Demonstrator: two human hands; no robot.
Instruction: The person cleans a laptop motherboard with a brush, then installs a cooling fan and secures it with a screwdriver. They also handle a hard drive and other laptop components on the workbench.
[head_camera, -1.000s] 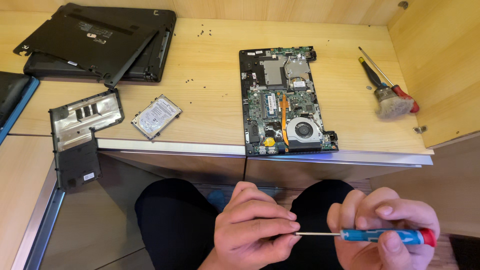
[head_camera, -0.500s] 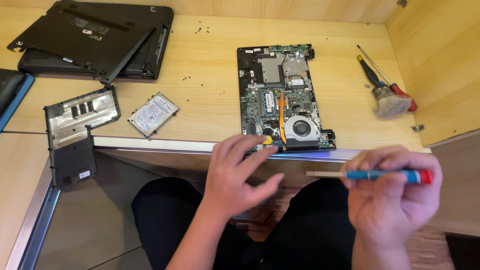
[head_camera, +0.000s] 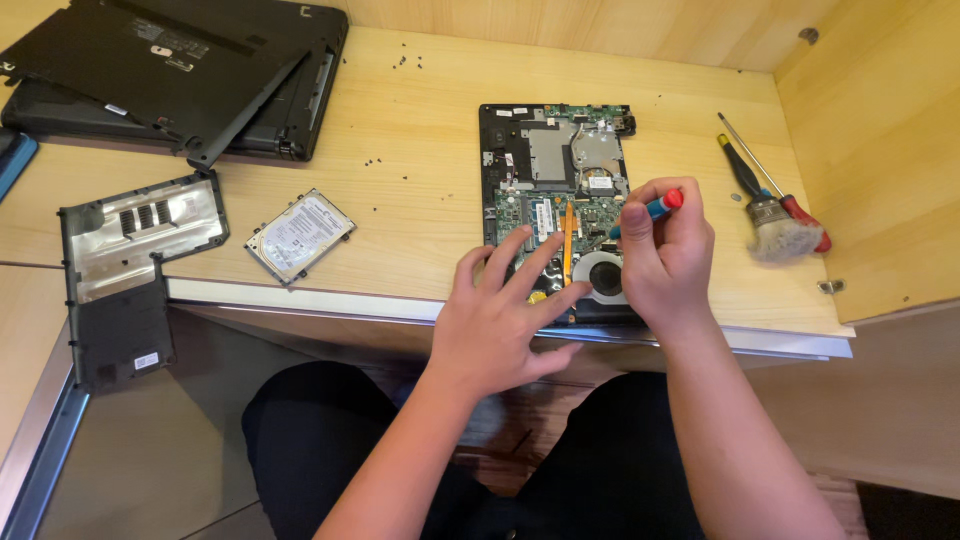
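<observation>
Left hand (head_camera: 500, 315) flat, fingers spread on the circuit board (head_camera: 560, 210) at the wooden surface (head_camera: 400, 200) edge, holding nothing, right hand (head_camera: 665, 255) fisted around a blue screwdriver (head_camera: 655, 208), tip down on the board.

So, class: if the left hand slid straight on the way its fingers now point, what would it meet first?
The left hand lies flat with its fingers pointing up and to the right across the circuit board. Going straight on, it would probably first meet the right hand holding the blue screwdriver, though depth is unclear.
</observation>
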